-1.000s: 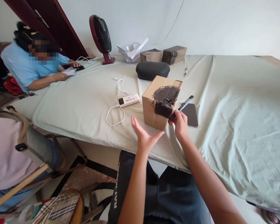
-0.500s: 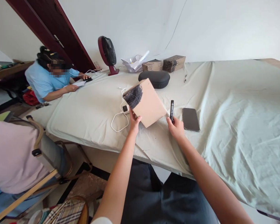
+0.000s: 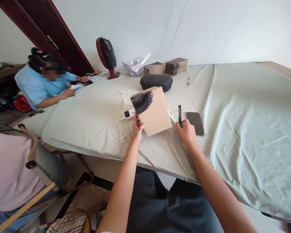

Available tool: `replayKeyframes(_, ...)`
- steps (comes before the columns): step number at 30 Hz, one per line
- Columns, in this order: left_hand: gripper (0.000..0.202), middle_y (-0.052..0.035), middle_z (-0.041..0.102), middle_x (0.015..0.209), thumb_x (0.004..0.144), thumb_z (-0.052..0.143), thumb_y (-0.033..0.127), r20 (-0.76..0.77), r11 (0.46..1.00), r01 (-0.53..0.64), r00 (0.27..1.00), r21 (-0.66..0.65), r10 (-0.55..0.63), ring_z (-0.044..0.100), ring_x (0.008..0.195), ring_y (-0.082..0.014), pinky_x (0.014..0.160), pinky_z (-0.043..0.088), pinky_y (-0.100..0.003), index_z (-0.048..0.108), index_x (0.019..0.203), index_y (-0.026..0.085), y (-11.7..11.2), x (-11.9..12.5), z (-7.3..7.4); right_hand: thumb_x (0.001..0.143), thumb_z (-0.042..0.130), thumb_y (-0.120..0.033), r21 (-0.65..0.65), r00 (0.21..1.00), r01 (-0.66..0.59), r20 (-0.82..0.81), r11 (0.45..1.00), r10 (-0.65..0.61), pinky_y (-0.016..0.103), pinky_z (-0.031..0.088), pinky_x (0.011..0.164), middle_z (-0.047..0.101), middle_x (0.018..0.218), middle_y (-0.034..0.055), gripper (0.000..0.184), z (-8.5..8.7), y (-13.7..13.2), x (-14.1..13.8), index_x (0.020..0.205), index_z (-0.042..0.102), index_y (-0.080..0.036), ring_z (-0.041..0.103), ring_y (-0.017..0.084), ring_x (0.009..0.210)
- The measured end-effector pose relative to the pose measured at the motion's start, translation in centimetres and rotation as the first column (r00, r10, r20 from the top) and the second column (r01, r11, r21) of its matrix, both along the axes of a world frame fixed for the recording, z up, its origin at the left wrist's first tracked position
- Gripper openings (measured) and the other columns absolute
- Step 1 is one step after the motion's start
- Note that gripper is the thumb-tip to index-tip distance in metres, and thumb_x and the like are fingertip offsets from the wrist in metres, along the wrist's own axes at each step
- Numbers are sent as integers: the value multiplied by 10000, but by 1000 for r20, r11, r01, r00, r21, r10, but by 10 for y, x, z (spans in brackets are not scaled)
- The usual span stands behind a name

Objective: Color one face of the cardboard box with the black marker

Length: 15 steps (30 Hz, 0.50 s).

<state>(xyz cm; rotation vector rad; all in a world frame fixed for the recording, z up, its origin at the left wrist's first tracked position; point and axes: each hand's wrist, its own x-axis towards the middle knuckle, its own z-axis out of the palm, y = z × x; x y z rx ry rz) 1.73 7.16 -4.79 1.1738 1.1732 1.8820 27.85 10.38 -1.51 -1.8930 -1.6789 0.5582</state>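
Brown cardboard box with a black-scribbled panel (image 3: 153,110): near centre of the pale green sheeted table (image 3: 232,113), tipped up on its near edge, plain face toward the wearer. Left hand (image 3: 137,127): fingers closed on the box's lower left corner, propping the tilt. Right hand (image 3: 187,132): closed round a black marker pen (image 3: 179,115), tip pointing far, just right of the box. Dark flat phone (image 3: 195,123): lying right of the pen. White power strip with cable (image 3: 129,113): left, behind the box.

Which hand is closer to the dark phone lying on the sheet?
Right. The right hand, holding a black marker, sits just beside the phone; the left hand grips the cardboard box, farther away.
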Motion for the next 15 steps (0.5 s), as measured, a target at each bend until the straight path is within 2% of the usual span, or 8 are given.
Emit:
replayKeyframes(3,1007,-162,611,1508,662,814,667,6,1000,12,1000,8,-12,626,1371,-333,1020,587,-428,525,1546,279,1,-1,-3,939,622,-312,41,998,-62,17,997,62,346,437,760,754,1002,126,373,-3,3,4,1280,608,-163,683,295,941)
replayKeyframes(6,1046,-156,568,1574,673,827,620,25,999,37,999,27,-38,607,1400,-337,1024,587,-431,471,1599,292,2,-3,-6,924,584,-298,158,997,-74,30,985,70,393,480,892,706,1191,186,424,-4,6,10,1315,609,-136,657,313,1064)
replayKeyframes(8,1081,-153,546,1602,673,834,616,26,998,49,998,26,-50,592,1422,-337,1041,580,-429,438,1626,293,2,-3,-7,916,589,-334,192,994,11,101,981,-31,464,457,998,640,1322,231,483,-5,7,15,1356,598,-135,591,372,1219)
replayKeyframes(10,1101,-154,534,1616,670,836,634,13,998,54,998,23,-55,585,1432,-338,1054,574,-426,430,1633,287,2,-4,-7,895,624,-366,150,968,113,206,982,-143,552,398,1066,574,1407,277,587,-5,8,19,1421,561,-115,496,450,1340)
replayKeyframes(12,1101,-153,533,1619,674,843,635,11,998,63,998,28,-63,581,1436,-338,1053,572,-420,432,1635,287,2,-4,-7,896,632,-381,86,940,180,278,980,-197,604,353,1083,523,1456,315,664,-6,9,24,1482,510,-92,454,496,1376)
replayKeyframes(15,1078,-142,536,1622,685,863,606,30,997,72,997,38,-73,568,1450,-335,1063,563,-414,446,1630,300,1,-4,-7,879,662,-434,21,922,254,297,967,-249,621,333,1079,485,1471,361,752,-7,14,33,1509,472,-70,446,531,1379)
